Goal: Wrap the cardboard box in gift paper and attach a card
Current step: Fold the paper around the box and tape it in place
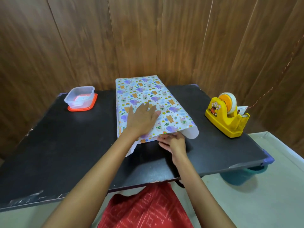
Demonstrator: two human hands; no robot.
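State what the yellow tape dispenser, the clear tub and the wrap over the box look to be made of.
Tape dispenser: glossy yellow moulded plastic, by its sheen. Tub: clear plastic, see-through walls, on an orange lid, likely plastic too. Wrap: thin printed paper, white underside, curling at the near end.

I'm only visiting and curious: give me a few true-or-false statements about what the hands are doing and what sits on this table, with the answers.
1. The left hand lies flat on top of the gift paper. True.
2. The tape dispenser is blue. False: it is yellow.
3. The right hand touches the near edge of the gift paper. True.
4. The clear container stands to the right of the gift paper. False: it stands to the left, on a red lid.
5. The right hand is holding the tape dispenser. False: the tape dispenser stands apart on the table, further right.
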